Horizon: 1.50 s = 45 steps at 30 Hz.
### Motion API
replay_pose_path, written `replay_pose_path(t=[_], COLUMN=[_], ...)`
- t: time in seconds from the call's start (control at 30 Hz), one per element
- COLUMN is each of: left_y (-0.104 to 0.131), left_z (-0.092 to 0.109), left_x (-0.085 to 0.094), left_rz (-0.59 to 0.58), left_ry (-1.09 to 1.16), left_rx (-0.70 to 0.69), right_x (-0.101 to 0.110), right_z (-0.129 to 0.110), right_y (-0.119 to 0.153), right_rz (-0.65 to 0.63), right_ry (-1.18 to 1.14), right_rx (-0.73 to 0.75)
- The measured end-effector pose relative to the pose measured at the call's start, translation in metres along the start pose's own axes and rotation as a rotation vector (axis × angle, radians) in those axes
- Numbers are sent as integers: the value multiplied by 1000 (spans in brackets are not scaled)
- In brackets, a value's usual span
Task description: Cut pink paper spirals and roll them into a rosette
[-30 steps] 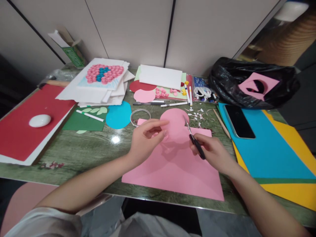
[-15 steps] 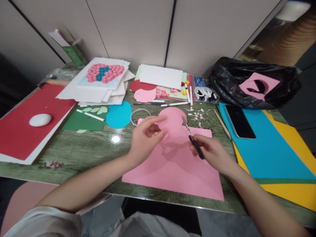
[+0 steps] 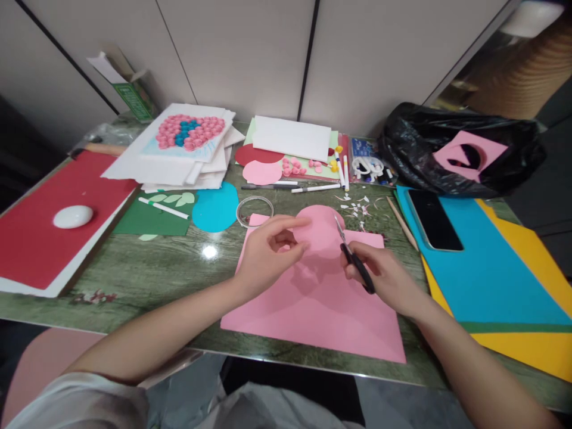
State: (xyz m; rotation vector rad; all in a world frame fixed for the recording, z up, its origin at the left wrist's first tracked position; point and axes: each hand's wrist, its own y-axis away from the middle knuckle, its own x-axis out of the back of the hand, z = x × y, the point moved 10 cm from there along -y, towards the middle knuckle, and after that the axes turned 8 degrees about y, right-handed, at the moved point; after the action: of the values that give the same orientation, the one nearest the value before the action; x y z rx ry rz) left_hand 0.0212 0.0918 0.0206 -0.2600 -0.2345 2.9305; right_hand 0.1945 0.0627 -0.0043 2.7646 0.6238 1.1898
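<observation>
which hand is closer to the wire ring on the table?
Left. The left hand is just below and right of the wire ring, apart from it. The right hand, holding the scissors, is much farther right.

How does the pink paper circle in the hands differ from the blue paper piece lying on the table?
The pink paper circle is held up by the left hand, with the scissors in the right hand at its edge; the blue paper piece lies flat and untouched. The pink one looks round, while the blue one has one straighter side. Both are cut coloured paper.
</observation>
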Motion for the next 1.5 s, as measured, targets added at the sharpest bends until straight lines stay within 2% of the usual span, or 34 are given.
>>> replay_pose_path(t=[0.27, 0.67, 0.93, 1.5], left_y=[0, -2, -2, -2], left_z=[4, 21, 17, 9], left_x=[2, 7, 9, 14], left_rz=[6, 53, 54, 109], left_ry=[-29, -163, -48, 12], left_rx=[-38, -170, -144, -136], right_x=[1, 3, 1, -4], right_z=[3, 2, 0, -4], right_y=[0, 1, 1, 1], right_rz=[18, 7, -14, -36], right_ry=[-1, -15, -39, -35], right_rx=[-33, -22, -26, 1])
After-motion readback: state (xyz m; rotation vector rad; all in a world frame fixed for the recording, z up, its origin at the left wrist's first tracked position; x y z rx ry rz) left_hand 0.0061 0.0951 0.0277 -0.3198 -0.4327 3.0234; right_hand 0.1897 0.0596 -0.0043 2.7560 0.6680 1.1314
